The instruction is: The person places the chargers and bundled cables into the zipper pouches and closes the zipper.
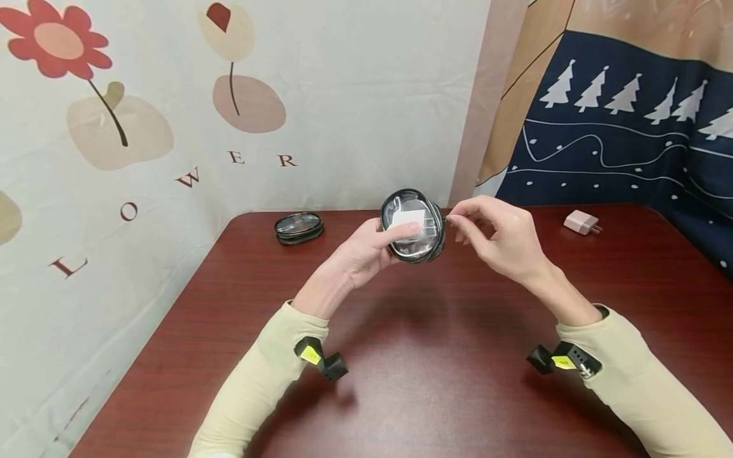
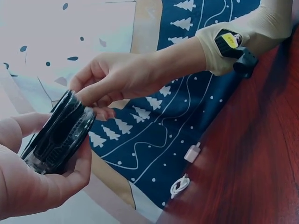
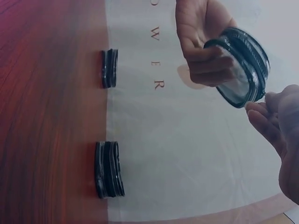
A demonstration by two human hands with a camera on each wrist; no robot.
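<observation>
My left hand (image 1: 366, 248) grips a round clear pouch (image 1: 413, 248) with black edging, holding it up above the table, thumb across its transparent face. Something white and squarish shows through that face. At the pouch's right side, my right hand (image 1: 501, 238) pinches the zipper pull with thumb and forefinger; the pull itself is mostly hidden by the fingertips. The left wrist view shows the pouch (image 2: 58, 133) edge-on, with its dark zippered side facing the camera. In the right wrist view the left fingers (image 3: 212, 70) wrap over one face.
Two similar pouches, one nearer (image 3: 110, 170) and one farther (image 3: 110, 68), stand along the brown table's (image 1: 401, 381) back edge. A white plug charger (image 1: 581, 222) lies at back right, beside a coiled white cable (image 2: 180, 185). Printed cloths (image 1: 366, 95) hang right behind the table.
</observation>
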